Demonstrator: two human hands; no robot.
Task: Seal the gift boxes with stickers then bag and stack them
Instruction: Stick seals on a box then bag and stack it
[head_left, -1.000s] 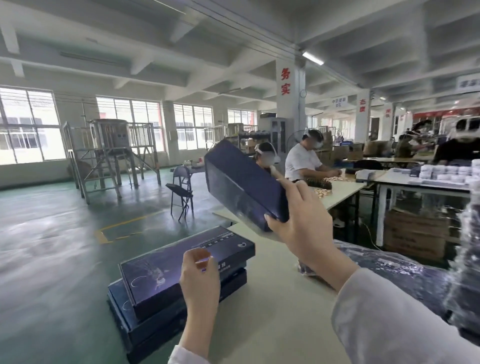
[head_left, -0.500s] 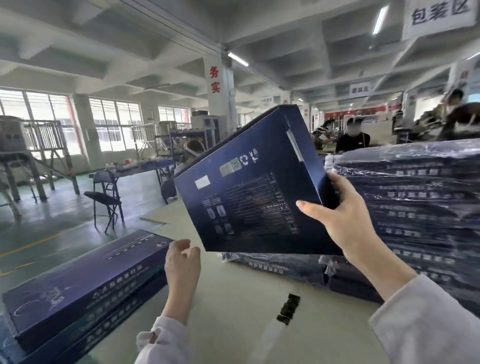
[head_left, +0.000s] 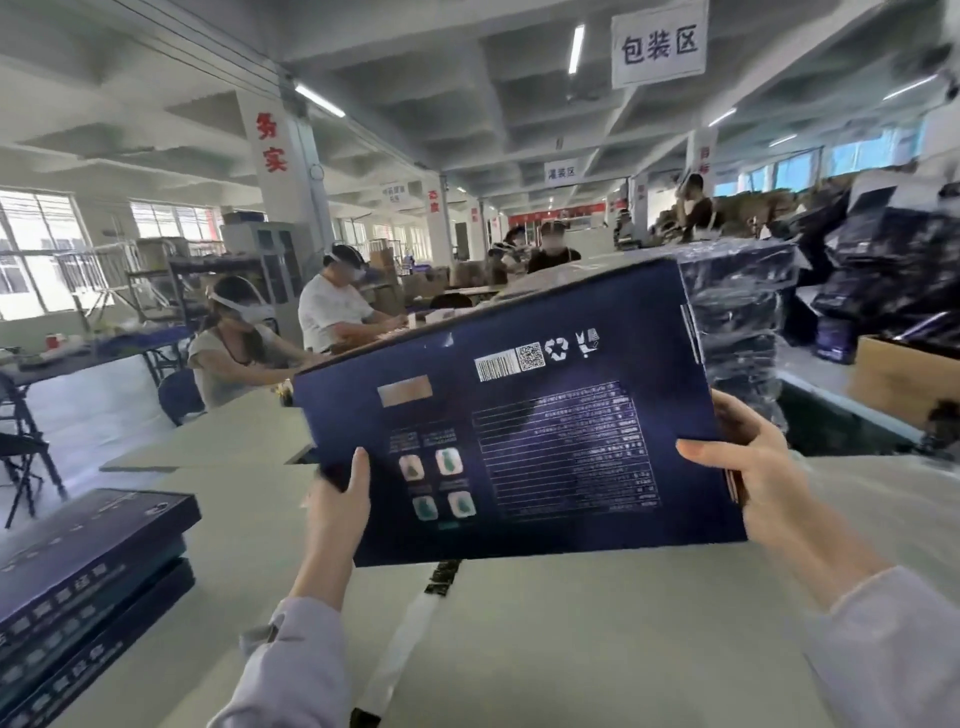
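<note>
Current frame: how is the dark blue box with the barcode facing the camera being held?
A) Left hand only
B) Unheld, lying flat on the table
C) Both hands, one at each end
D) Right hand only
C: the left hand has its grip on the gift box at the lower left edge, the right hand at the right edge, above the table.

The gift box (head_left: 519, 415) covers the far end of the sticker strip (head_left: 405, 639). I cannot see most fingers of my left hand (head_left: 337, 514) or right hand (head_left: 753, 473) behind it. Its fine print is unreadable. The frame edge crops the box stack (head_left: 78, 582).
</note>
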